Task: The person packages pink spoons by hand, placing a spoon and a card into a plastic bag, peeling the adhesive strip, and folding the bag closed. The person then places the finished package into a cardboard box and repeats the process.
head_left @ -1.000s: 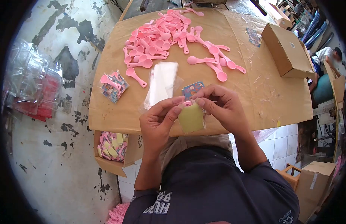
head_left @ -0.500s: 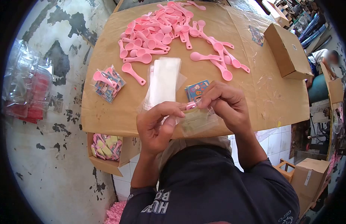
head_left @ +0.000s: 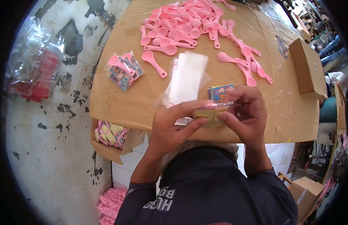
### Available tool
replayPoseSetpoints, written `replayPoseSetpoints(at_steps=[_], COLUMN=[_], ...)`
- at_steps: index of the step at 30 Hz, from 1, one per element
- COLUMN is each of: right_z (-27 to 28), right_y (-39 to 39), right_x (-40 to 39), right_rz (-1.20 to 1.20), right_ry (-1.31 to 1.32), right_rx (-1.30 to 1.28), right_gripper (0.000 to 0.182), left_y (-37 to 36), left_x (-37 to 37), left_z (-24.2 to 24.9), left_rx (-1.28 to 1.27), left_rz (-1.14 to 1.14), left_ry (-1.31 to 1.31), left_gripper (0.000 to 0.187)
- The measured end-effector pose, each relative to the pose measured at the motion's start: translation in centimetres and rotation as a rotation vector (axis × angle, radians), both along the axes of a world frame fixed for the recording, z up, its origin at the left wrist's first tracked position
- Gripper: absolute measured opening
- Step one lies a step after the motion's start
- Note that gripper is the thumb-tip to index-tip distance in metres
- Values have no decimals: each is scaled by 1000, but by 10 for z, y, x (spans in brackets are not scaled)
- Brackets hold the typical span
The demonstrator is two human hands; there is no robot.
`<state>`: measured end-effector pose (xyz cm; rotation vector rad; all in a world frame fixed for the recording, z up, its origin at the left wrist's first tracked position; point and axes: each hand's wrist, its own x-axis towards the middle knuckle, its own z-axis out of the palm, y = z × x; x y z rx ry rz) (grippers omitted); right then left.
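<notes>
Between both hands is a small clear bag (head_left: 211,117) with something yellowish inside, held near the table's front edge. My left hand (head_left: 174,125) pinches its left side between thumb and fingers. At its right side, my right hand (head_left: 249,114) has its thumb and fingers on the plastic. Just behind the right fingers lies a small stack of blue printed cards (head_left: 219,92). A pile of empty clear bags (head_left: 187,77) lies beyond my left hand. Further left, a pink spoon (head_left: 154,64) lies alone beside a group of filled bags (head_left: 125,71).
A heap of pink spoons (head_left: 177,24) covers the table's far part, with several more spoons (head_left: 247,62) to the right. A cardboard box (head_left: 308,69) stands at the right edge. An open box of packed bags (head_left: 111,134) sits below left. Another person (head_left: 336,77) is partly visible far right.
The view has shifted, moving the table's contents rightward in the frame. Both hands now grip the bag closer together, and the pink piece seen at its opening no longer stands out.
</notes>
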<state>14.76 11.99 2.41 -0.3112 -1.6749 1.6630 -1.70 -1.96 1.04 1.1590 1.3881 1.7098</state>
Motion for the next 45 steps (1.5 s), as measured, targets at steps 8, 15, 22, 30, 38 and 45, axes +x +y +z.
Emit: replayPoseSetpoints(at_steps=[8,15,22,30,38,45], right_z=[-1,-3,-11,-17,-11,-26], right_y=[20,41,35,38,35,41], right_x=[5,26,28,28,34,48], right_rz=[-252,-385,-286,-298,-506,-424], right_ry=[-240,-504,-790,-731,-464,-389], right_rx=[376,452,290,173,134,103], right_gripper=[16,19,40,33,20,19], left_y=[-34,-66,-56,-19,34,28], left_x=[-76,-107,-125,-76,-58,-65], left_z=[14,-3,-27,-17,-9,-13], left_rx=[362,-243,-430,-206,-551,-486], left_rz=[442,655,699,622,379,394], left_ry=[440,846,854,747,606,337], left_gripper=[32,45,29,23,27,24])
